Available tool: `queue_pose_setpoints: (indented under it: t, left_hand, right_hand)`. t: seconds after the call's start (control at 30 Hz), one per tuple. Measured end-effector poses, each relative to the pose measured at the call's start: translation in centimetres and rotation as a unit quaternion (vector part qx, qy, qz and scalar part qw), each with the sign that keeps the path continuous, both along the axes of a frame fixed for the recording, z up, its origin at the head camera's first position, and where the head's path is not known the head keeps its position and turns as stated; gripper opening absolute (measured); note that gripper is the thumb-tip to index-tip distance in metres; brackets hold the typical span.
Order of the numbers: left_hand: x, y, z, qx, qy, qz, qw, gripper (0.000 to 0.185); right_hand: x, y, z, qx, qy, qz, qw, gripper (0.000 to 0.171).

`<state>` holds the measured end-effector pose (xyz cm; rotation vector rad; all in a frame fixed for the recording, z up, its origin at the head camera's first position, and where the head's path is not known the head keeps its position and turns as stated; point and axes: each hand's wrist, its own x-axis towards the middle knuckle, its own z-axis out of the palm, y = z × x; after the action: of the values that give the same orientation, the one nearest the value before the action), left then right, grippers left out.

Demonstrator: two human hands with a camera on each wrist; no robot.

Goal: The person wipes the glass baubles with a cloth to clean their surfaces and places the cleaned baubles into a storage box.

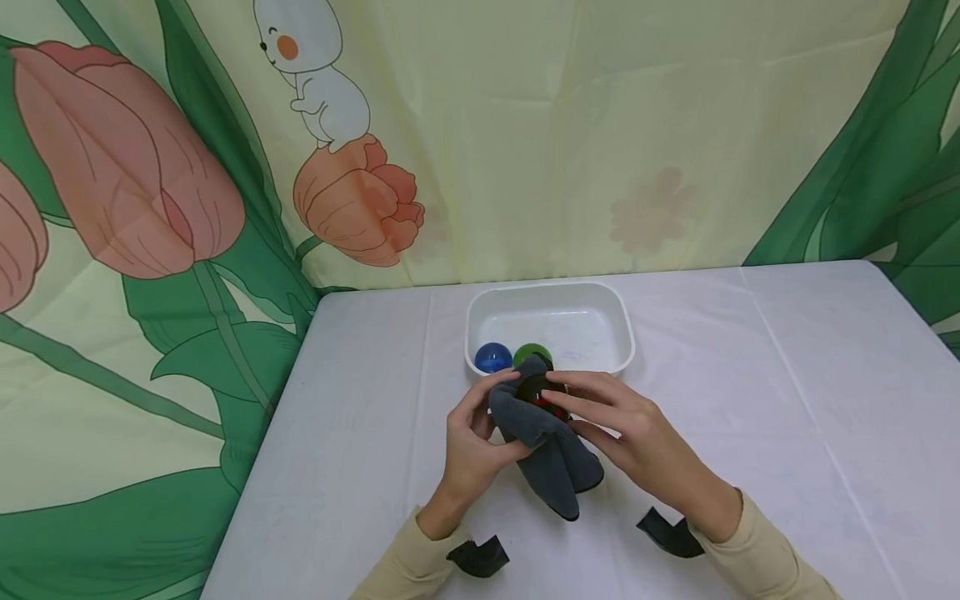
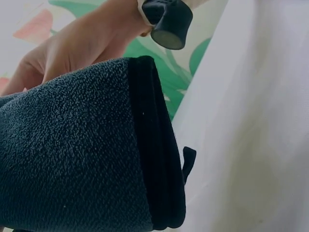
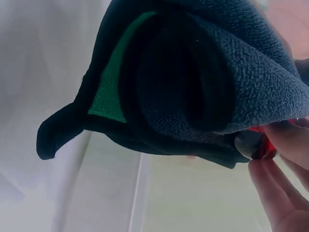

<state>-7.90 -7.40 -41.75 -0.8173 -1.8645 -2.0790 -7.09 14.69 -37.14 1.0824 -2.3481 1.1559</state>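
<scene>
A dark grey towel cloth (image 1: 528,421) with black edging hangs folded between the two hands over the table. My left hand (image 1: 480,437) grips it from the left, with fingers above and the thumb across its front. A shiny dark ball with red in it (image 1: 534,388) is nestled in the folds. The fingertips of my right hand (image 1: 626,421) pinch the ball from the right. In the right wrist view, a green patch and a loop show on the cloth (image 3: 260,72), and the ball (image 3: 256,143) peeks out beneath it. The cloth (image 2: 72,145) hides most of the left fingers in the left wrist view.
Just beyond the hands stands a white tray (image 1: 585,333), with a blue ball (image 1: 492,357) and a green ball (image 1: 532,351) at its near left. A white cloth covers the table (image 1: 750,375). Behind it hangs a printed curtain (image 1: 525,167). Black straps (image 1: 480,557) hang by the sleeves.
</scene>
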Motion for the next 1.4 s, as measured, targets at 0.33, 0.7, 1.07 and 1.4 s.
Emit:
queue_pose_setpoints:
  t: [0.33,0.7,1.07,1.4]
  left_hand:
    - [0.5,-0.1,0.4,-0.019,-0.028,0.027,0.9991,0.063]
    - [0.5,-0.4,0.2,-0.007,-0.021,0.026,0.9994,0.065]
    - [0.3,-0.1,0.1,0.011,-0.007,0.014,0.9998,0.064]
    - [0.7,-0.1,0.3,-0.010,-0.030,0.028,0.9991,0.062]
  right_hand:
    - [-0.3,-0.4,-0.3,-0.090,-0.125,0.001,0.988,0.061]
    - [-0.8,-0.3,-0.5,-0.102,-0.181,0.031,0.978,0.057]
    - [-0.8,0.0,-0.4,-0.040,-0.050,0.014,0.998,0.069]
    - [-0.8,-0.2,-0.7,-0.060,-0.057,0.018,0.996,0.065]
